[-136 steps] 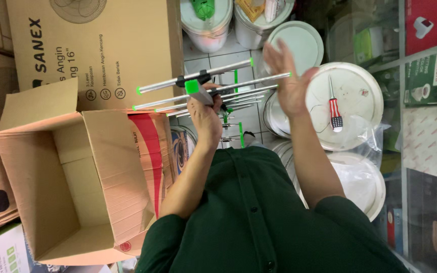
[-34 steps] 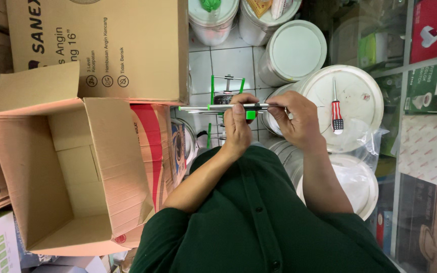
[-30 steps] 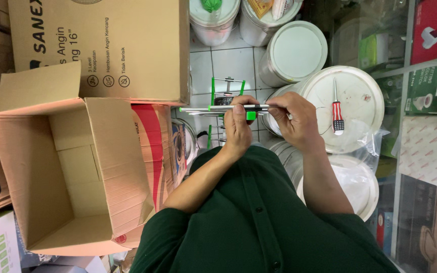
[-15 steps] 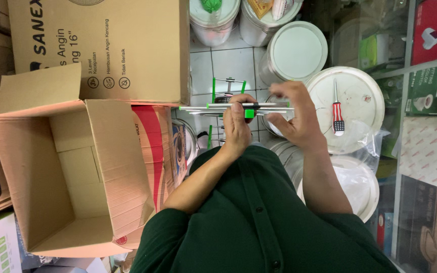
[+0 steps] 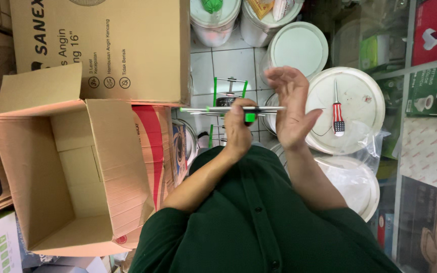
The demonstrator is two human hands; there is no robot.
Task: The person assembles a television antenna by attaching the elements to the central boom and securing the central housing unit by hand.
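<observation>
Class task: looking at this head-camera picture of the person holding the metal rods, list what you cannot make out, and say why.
- Left hand grip on the metal rods: its back hides the fingers.
- Wire frame on the floor: hands cover its lower part.
- Open cardboard box: near wall hides part of its inside.

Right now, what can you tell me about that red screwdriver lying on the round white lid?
The screwdriver has a chunky red handle with pale stripes and a thin silvery metal shaft. It lies flat on the big round white lid, shaft pointing toward the top of the picture. Nothing holds it: the right hand is open just beside it, not touching. Crinkly clear plastic sits near the handle's end.
</observation>
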